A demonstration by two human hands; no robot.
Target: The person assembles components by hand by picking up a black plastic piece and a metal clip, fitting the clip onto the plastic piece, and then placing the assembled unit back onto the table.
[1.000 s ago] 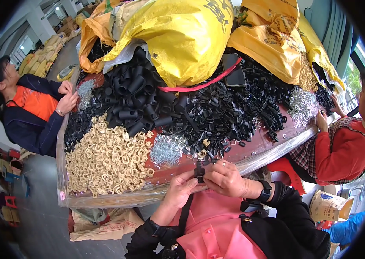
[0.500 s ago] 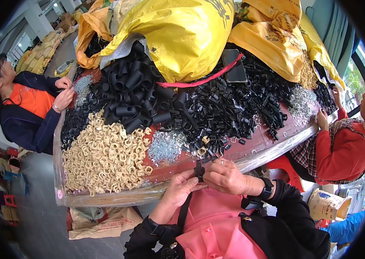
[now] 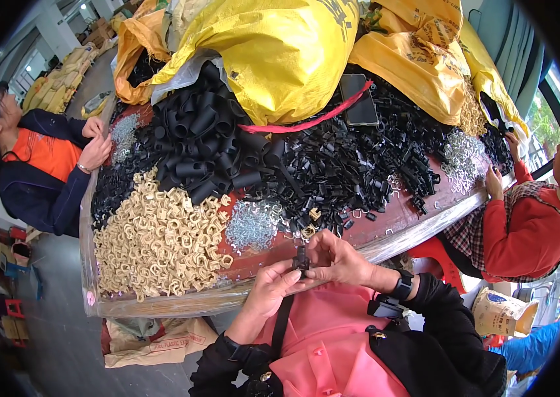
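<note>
Close to the table's front edge, a small black plastic part (image 3: 301, 258) stands upright between my two hands. The fingers and thumb of my left hand (image 3: 271, 289) are closed on its lower left side. From the right, my right hand (image 3: 345, 262) has its thumb against the part, with its index finger curved above. The fingers partly hide the part, so its exact kind does not show. Just beyond my hands lie a heap of small black plastic parts (image 3: 333, 178), a pile of small silver metal pieces (image 3: 252, 225) and a heap of beige plastic clips (image 3: 161, 241).
Black tube-shaped pieces (image 3: 194, 132) are heaped under a large yellow sack (image 3: 286, 59). A phone (image 3: 361, 106) and a red strip (image 3: 306, 126) lie at the back. A co-worker sits left (image 3: 42, 159), another right (image 3: 525, 225). The table's edge (image 3: 174, 306) is film-wrapped.
My right hand has lifted slightly and its fingers have opened out around the part. The black plastic part has shifted a little to the left. My left hand keeps its hold.
</note>
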